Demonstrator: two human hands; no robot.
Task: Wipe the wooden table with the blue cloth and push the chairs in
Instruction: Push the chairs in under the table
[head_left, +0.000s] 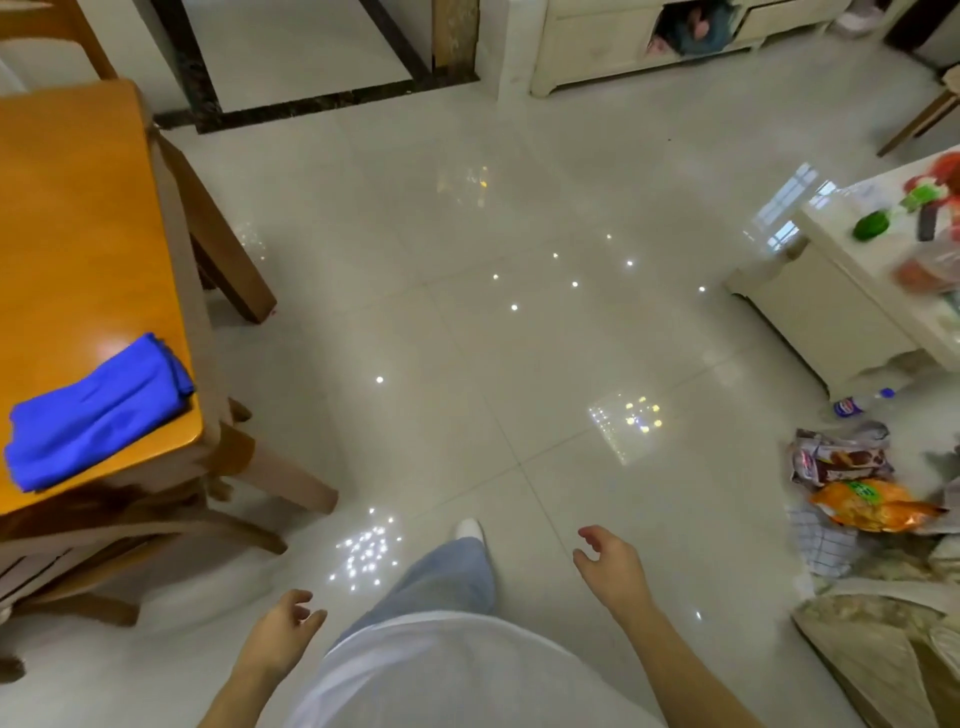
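The person is standing on the glossy tiled floor (467, 322) and looking down, with both arms reaching forward. The left hand (283, 631) is hovering at about 7 o'clock in the view, its fingers (298, 597) loosely curled and grasping nothing. The right hand (610, 564), at about 5 o'clock, is likewise hanging relaxed, its fingers (589, 535) slightly bent and empty. The blue cloth (98, 415) is lying folded and bunched at 9 o'clock, resting on the near right corner of the wooden worktop (78, 234), well apart from both hands. A chair (228, 260) is sitting close along the worktop's right edge at 10 o'clock, one leg angling out onto the floor. A second chair (104, 540) is showing beneath the near corner at 8 o'clock, its frame partly hidden by the worktop. At 4 o'clock, snack bags (857, 483) are lying on the floor near a bottle (857, 404) on its side. A cream cabinet (831, 312) is standing at 3 o'clock.
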